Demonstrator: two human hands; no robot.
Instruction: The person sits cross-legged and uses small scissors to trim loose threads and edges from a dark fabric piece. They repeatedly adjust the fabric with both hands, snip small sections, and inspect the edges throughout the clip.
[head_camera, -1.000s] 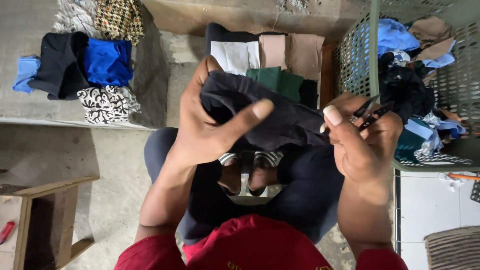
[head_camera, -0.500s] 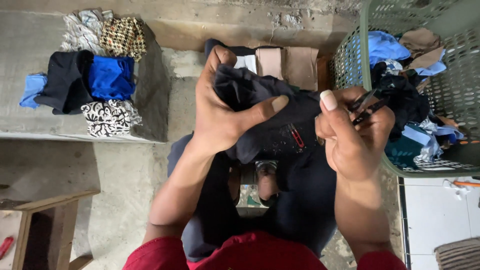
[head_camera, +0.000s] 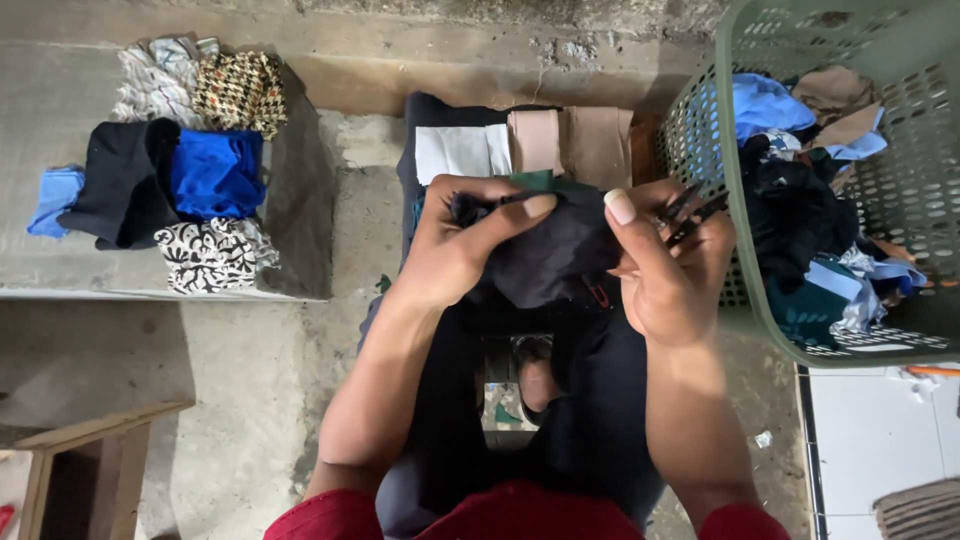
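Observation:
Both my hands hold a dark navy cloth (head_camera: 555, 255) bunched up over my lap. My left hand (head_camera: 465, 240) grips its left side, thumb pressed on top. My right hand (head_camera: 665, 265) pinches the right side with the thumb and also holds small dark scissors (head_camera: 690, 210), whose blades point up and right. A small red mark shows on the cloth near my right palm. Just beyond my hands lies a row of folded pieces (head_camera: 525, 145): white, tan and dark ones, with a green piece partly hidden behind the cloth.
A green plastic basket (head_camera: 730, 180) full of blue, black, tan and teal clothes stands at the right. On a concrete ledge (head_camera: 300, 250) at the left lie folded fabrics in black, blue and patterned prints (head_camera: 190, 180). A wooden stool (head_camera: 90, 450) is at lower left.
My hands have drawn closer together and bunched the dark cloth tighter. The view has shifted slightly, and my right thumb now presses on the cloth's top edge.

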